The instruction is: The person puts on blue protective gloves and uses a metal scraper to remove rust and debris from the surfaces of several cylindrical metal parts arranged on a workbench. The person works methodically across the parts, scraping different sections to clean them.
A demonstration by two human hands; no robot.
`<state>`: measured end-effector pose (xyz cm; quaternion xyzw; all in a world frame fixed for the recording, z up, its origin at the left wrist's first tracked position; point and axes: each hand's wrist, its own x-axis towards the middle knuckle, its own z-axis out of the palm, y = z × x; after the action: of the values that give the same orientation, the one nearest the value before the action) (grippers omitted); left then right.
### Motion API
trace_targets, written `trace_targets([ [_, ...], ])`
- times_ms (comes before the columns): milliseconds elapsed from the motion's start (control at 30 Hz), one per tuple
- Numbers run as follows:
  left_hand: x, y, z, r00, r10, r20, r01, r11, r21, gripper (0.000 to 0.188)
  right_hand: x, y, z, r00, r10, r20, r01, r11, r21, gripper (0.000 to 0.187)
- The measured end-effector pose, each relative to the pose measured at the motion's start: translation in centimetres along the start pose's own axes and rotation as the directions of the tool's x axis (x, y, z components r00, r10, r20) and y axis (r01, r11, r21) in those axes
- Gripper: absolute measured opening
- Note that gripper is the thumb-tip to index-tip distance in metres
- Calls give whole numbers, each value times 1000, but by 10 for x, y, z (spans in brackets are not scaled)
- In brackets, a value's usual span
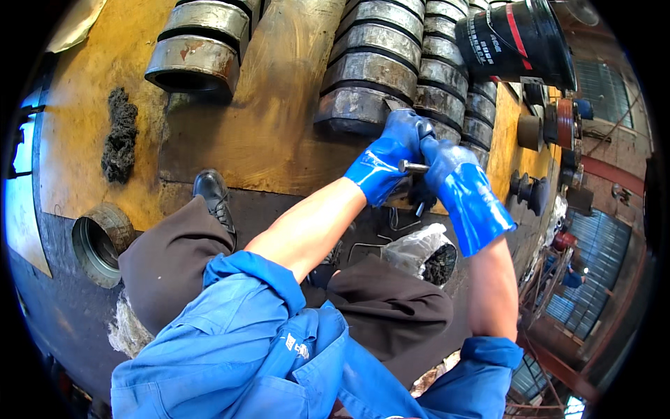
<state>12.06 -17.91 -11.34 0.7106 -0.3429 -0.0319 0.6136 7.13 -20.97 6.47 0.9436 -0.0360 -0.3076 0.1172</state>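
My left hand [401,140], in a long blue rubber glove, is closed beside the near end of a row of thick metal rings [357,110]. A small flat metal piece [398,105] juts out past its fingers; the grip itself is hidden. Against it, my right hand [450,167], gloved the same way, is closed around a metal rod [414,167] whose blunt end sticks out to the left. Whatever the rod joins is covered by the glove. Below the hands, a dark object with a metal tip [421,199] is partly hidden.
A black bucket [513,45] with a red stripe stands at the far right. More rings [192,63] lie at the far left. A dark fibrous clump [120,136] rests on the yellow-brown surface [230,150]. Nearer are a hollow metal ring [103,244] and a plastic bag [412,246].
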Motion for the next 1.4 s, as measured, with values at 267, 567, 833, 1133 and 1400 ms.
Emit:
trace_targets([
  [267,10,-6,21,996,-20,85,1,976,217,17,-7,8,-11,999,34,-2,-33,998,48,28],
  [567,22,-11,27,992,-53,118,15,954,301,21,-3,26,16,985,10,-173,9,994,105,21],
  [833,14,-2,27,990,-62,130,52,996,77,17,-10,30,11,993,-23,-119,37,993,115,26],
  [1133,-7,3,15,984,72,-166,-108,971,-215,10,-3,3,-3,993,42,109,-35,997,-68,27],
  [1400,-10,-7,4,973,-232,20,185,720,-668,4,3,-20,-19,996,33,87,-24,994,-105,28],
])
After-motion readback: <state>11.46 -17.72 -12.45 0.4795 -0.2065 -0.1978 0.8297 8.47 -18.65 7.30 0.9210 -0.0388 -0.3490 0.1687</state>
